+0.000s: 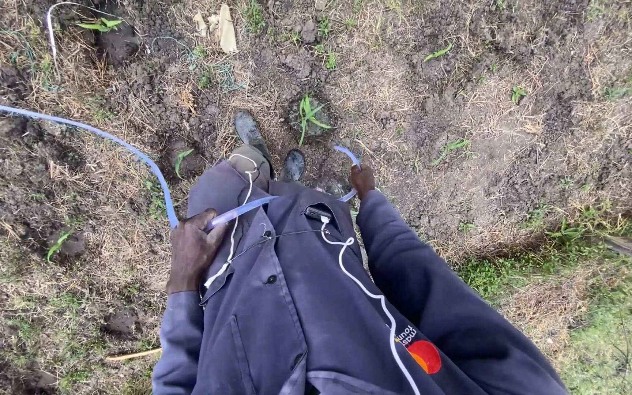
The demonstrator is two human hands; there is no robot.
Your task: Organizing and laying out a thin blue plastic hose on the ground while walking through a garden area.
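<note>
Across the body: thin translucent blue plastic hose (111, 139), long axis 10 to 3 o'clock
Left hand (193, 247): clenched on hose
Right hand (362, 180): grasping hose end, 1 o'clock

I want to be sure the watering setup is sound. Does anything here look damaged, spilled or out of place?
Nothing stands out. The blue hose runs unkinked across the soil to the left hand, then on to the right hand. The seedling by the boots stands upright.

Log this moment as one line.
left hand: grips blue hose | right hand: holds hose end | seedling: ahead of boots
</note>
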